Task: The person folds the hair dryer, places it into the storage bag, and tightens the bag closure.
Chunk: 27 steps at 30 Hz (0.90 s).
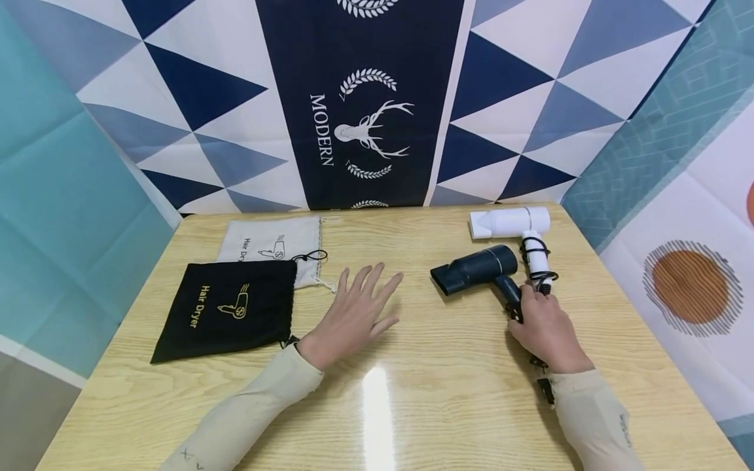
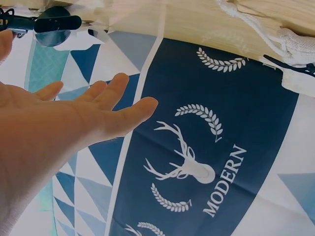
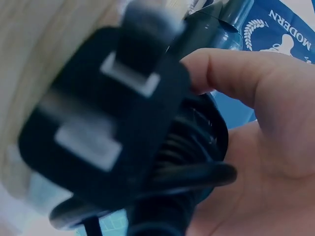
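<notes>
At the right of the table in the head view, my right hand (image 1: 548, 327) grips the handle of a black hair dryer (image 1: 480, 267), its nozzle toward the left. The right wrist view shows the thumb along the handle and the black plug (image 3: 108, 113) with two flat prongs close to the camera. Just behind lies a white hair dryer (image 1: 509, 222) with its cord wound round the handle. My left hand (image 1: 353, 307) is spread over the middle of the table, fingers straight, holding nothing. Nearest to it is a black drawstring pouch (image 1: 235, 307) printed "Hair Dryer".
A white drawstring pouch (image 1: 268, 235) lies partly under the black one at the back left. The wooden table (image 1: 448, 405) meets a patterned cloth backdrop (image 1: 377, 131) at its far edge. Cloth also hangs along both sides.
</notes>
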Tool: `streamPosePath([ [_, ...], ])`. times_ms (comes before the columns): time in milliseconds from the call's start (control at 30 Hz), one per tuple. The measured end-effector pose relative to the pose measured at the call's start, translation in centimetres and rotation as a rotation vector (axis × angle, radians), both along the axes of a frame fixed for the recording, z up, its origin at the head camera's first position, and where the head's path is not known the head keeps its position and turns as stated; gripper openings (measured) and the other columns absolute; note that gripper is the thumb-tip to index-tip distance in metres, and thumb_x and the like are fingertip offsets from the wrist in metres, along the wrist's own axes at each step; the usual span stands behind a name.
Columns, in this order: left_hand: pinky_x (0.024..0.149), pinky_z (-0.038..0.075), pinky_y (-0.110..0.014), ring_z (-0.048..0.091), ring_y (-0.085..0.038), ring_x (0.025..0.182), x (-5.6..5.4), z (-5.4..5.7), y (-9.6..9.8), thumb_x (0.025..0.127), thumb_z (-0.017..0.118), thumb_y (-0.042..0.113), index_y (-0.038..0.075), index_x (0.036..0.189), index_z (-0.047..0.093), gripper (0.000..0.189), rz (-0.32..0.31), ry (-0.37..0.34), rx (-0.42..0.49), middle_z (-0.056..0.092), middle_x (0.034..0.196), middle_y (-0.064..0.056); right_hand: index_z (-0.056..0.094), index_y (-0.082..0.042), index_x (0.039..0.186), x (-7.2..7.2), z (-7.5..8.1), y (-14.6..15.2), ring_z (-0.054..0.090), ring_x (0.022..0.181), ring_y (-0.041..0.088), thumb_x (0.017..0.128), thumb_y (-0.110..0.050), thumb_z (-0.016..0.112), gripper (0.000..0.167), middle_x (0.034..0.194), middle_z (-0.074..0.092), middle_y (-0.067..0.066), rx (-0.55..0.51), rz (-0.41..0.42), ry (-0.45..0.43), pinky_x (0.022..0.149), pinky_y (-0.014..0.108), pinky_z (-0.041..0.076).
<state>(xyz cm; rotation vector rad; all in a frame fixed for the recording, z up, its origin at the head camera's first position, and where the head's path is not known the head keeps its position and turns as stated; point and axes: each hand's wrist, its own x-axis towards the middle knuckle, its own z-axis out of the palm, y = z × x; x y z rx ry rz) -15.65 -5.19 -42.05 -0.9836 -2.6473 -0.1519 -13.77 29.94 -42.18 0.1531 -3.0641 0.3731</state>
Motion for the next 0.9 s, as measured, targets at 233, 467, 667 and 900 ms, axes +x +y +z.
streamPosePath([
  [233, 0.107, 0.029, -0.067, 0.041, -0.038, 0.134, -0.11, -0.28, 0.15, 0.097, 0.06, 0.045, 0.018, 0.156, 0.032, 0.07, -0.01, -0.006, 0.004, 0.036, 0.153, -0.02, 0.031, 0.022, 0.135, -0.07, -0.07, 0.25, 0.054, 0.092, 0.055, 0.094, -0.023, 0.067, 0.07, 0.111, 0.049, 0.044, -0.084, 0.017, -0.068, 0.072, 0.059, 0.046],
  [467, 0.107, 0.031, -0.064, 0.044, -0.035, 0.132, -0.26, -0.42, 0.34, 0.099, 0.058, 0.045, 0.018, 0.154, 0.034, 0.066, -0.036, -0.001, 0.027, 0.039, 0.15, -0.018, 0.028, 0.018, 0.136, -0.26, -0.05, 0.1, 0.06, 0.078, 0.035, 0.098, -0.024, 0.063, 0.066, 0.099, 0.058, 0.033, -0.163, -0.003, -0.151, 0.061, 0.044, 0.047],
  [667, 0.106, 0.032, -0.064, 0.045, -0.034, 0.13, -0.33, -0.6, 0.39, 0.099, 0.058, 0.044, 0.018, 0.154, 0.033, 0.066, -0.034, -0.022, 0.039, 0.04, 0.149, -0.018, 0.027, 0.019, 0.139, -0.21, 0.06, -0.47, 0.063, 0.083, 0.037, 0.097, -0.023, 0.064, 0.07, 0.105, 0.058, 0.035, -0.156, -0.009, -0.204, 0.061, 0.043, 0.05],
  [900, 0.106, 0.032, -0.063, 0.045, -0.035, 0.131, -0.23, -0.82, 0.52, 0.1, 0.056, 0.044, 0.018, 0.158, 0.025, 0.07, -0.037, -0.055, 0.038, 0.039, 0.15, -0.018, 0.028, 0.024, 0.137, -0.18, 0.16, -0.46, 0.062, 0.073, 0.031, 0.095, -0.027, 0.065, 0.076, 0.092, 0.063, 0.03, -0.137, 0.005, -0.246, 0.057, 0.041, 0.049],
])
